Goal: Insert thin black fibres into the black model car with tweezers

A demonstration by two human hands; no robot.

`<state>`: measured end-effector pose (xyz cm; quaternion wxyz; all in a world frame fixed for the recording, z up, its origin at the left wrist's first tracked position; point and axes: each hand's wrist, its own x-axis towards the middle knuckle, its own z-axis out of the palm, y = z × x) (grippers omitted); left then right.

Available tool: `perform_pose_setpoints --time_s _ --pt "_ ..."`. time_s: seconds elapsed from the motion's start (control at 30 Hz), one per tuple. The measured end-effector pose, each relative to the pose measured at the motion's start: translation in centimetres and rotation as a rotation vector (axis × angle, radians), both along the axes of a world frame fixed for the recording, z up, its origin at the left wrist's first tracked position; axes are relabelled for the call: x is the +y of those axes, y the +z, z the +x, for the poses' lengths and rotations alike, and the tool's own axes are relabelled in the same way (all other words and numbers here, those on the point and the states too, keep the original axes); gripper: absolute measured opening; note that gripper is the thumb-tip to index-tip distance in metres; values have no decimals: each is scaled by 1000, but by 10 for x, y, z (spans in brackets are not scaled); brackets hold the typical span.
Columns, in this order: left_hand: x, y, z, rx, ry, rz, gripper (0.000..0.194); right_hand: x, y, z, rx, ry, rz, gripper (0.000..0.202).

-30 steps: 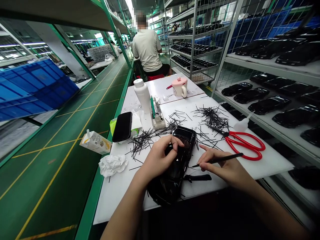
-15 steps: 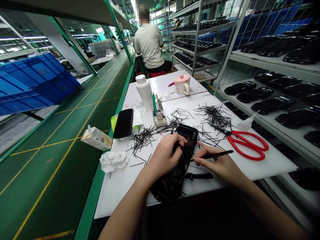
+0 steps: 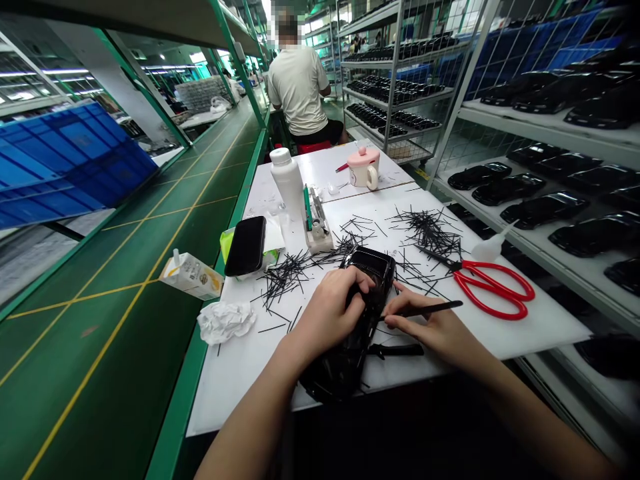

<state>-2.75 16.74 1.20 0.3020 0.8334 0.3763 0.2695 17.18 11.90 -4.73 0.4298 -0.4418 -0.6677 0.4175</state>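
A glossy black model car body (image 3: 333, 373) lies lengthwise on the white work surface in front of me. My left hand (image 3: 336, 303) rests over its middle with curled fingers, gripping it and hiding part of the roof. At the car's right side, my right hand (image 3: 417, 319) pinches slim black tweezers (image 3: 437, 307). Their tip meets the side of the car, where the exact contact is too small to make out. Below the right hand, a black-handled tool (image 3: 400, 350) lies beside the car.
Thin black strips lie in piles (image 3: 427, 230) around the car. Red-handled scissors (image 3: 495, 290) and a white squeeze bottle (image 3: 487, 248) are at right. A phone (image 3: 246, 245), drink carton (image 3: 193, 275) and crumpled tissue (image 3: 226, 322) line the left; a lidded mug (image 3: 364, 168) stands behind.
My right hand and the tweezers have shifted very slightly left along the car's side. My left hand keeps its grip, and the car stays in place. The view has moved a little.
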Motion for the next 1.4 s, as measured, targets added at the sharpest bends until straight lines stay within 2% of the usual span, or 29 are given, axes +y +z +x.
perform_pose_setpoints --time_s 0.6,0.8,1.0,1.4 --pt "1 -2 -1 16 -20 8 20 0 -4 4 29 -61 -114 19" --pt "0 -2 -1 30 -16 17 20 0 -3 3 40 -57 -104 17" --pt "0 -2 -1 36 -17 19 20 -2 0 3 48 -143 -137 18" --pt "1 -2 -1 34 -14 17 21 -2 -2 2 18 -55 -19 12"
